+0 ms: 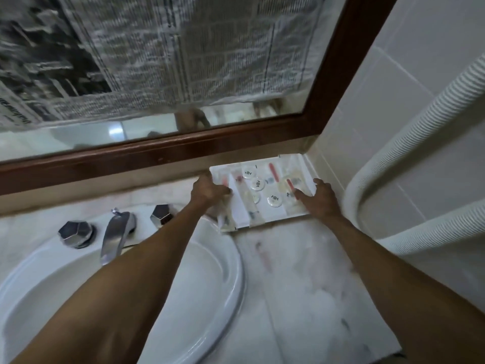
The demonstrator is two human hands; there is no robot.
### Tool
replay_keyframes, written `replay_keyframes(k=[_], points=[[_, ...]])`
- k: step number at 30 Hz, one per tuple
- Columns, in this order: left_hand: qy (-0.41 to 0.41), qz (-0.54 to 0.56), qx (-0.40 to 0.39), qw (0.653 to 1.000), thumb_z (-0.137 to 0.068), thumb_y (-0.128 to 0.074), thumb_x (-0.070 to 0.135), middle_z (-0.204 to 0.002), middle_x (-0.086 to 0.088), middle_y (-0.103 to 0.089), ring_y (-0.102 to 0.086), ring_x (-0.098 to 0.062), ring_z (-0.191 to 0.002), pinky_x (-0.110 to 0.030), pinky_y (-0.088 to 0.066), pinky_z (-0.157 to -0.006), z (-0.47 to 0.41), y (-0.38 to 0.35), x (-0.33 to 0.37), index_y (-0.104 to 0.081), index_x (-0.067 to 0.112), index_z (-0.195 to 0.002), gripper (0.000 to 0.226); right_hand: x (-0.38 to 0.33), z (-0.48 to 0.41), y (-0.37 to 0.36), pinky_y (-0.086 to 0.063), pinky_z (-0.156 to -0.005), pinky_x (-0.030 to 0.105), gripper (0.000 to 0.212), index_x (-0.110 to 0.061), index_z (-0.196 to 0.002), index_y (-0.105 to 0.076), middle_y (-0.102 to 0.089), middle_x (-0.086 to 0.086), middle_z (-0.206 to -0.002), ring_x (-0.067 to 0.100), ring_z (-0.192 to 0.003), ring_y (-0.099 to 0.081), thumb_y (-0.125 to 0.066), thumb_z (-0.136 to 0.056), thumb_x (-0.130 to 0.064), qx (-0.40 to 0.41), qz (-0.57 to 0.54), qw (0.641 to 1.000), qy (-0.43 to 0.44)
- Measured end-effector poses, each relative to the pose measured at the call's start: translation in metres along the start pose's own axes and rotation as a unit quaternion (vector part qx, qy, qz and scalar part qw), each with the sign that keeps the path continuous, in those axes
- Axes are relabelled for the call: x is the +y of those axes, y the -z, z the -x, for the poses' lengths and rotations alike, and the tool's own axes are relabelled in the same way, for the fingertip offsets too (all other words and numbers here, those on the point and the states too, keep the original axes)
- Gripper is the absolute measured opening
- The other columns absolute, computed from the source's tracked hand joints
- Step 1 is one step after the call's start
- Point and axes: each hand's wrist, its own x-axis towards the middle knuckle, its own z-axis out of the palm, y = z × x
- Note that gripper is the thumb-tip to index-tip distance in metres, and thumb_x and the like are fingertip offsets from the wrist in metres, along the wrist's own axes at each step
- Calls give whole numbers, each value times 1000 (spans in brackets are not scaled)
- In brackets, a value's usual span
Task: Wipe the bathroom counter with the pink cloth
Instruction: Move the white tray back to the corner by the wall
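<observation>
Both hands, left hand (pixel 207 190) and right hand (pixel 321 198), grip the tray (pixel 301 164).

The pale marble counter (pixel 301 279) carries a white oval sink basin (pixel 183 298) along its left part, with a chrome faucet (pixel 115 235) and two faceted chrome knobs (pixel 76 233) on the basin's back rim. In the counter's back right corner sits a white tray (pixel 309 185) of small wrapped toiletries.
</observation>
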Motion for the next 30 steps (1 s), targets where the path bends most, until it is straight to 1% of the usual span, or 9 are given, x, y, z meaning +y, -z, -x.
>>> replay_keyframes(k=[5, 7, 11, 15, 18, 21, 23, 27, 30], points=[[11, 25, -14, 1000, -60, -86, 39, -126, -10, -70, -69, -32, -109, -48, -61, -93, -7, -19, 10, -59, 13, -137, 86, 11, -21, -2, -34, -116, 43, 124, -10, -155, -28, -40, 18, -152, 34, -141, -39, -80, -60, -71, -51, 13, 999, -5], [18, 26, -20, 999, -68, -88, 33, -129, -10, -69, -68, -32, -111, -46, -60, -95, -13, -25, 10, -55, 11, -144, 85, 17, -25, -2, -33, -117, 44, 133, -12, -156, -25, -38, 16, -155, 33, -143, -36, -85, -53, -70, -67, 16, 998, 4], [19, 17, -15, 1000, -60, -88, 34, -139, -7, -66, -67, -31, -116, -44, -59, -98, -19, -33, 9, -47, 12, -152, 104, 24, -30, 0, -33, -117, 44, 147, -15, -157, -21, -37, 14, -153, 31, -144, -36, -91, -38, -68, -70, 35, 997, 30], [8, 13, -4, 1000, -69, -90, 19, -129, -8, -69, -69, -31, -109, -44, -60, -96, -19, -38, 8, -48, 10, -151, 92, 28, -35, 3, -32, -118, 45, 160, -19, -158, -12, -33, 12, -155, 30, -146, -29, -95, -28, -63, -92, 52, 993, 52], [2, 2, -12, 1000, -66, -95, 18, -126, -9, -69, -69, -31, -105, -41, -61, -88, -17, -40, 9, -50, 10, -146, 92, 30, -36, 3, -32, -117, 47, 159, -18, -158, -13, -34, 11, -156, 30, -146, -29, -97, -29, -58, -87, 58, 993, 64], [-6, -6, -11, 1000, -62, -98, 15, -111, -12, -74, -72, -33, -97, -44, -62, -81, -16, -41, 7, -59, 6, -124, 74, 48, -50, -6, -43, -109, 48, 154, -23, -150, -31, -50, 4, -146, 27, -135, -46, -90, -18, -74, -66, 27, 995, 75], [-11, -11, -2, 1000, -65, -95, 11, -108, -14, -74, -73, -34, -96, -46, -62, -84, -15, -43, 6, -61, 5, -120, 65, 59, -59, -10, -46, -106, 48, 150, -23, -146, -37, -54, 1, -141, 25, -131, -51, -87, -15, -77, -49, 5, 995, 90], [-12, 18, -3, 1000, -71, -90, 5, -109, -12, -74, -72, -31, -95, -36, -59, -76, -12, -50, 13, -63, 4, -121, 57, 35, -39, 5, -29, -118, 40, 138, -11, -154, -28, -38, 11, -155, 28, -143, -35, -101, -40, -38, -26, 0, 995, 98], [-13, 28, -7, 1000, -70, -92, 8, -113, -10, -70, -68, -29, -95, -24, -51, -63, -12, -55, 21, -60, 5, -119, 59, 34, -39, 7, -27, -119, 38, 134, -10, -155, -24, -33, 12, -159, 29, -146, -31, -100, -47, -33, -28, 9, 994, 101]])
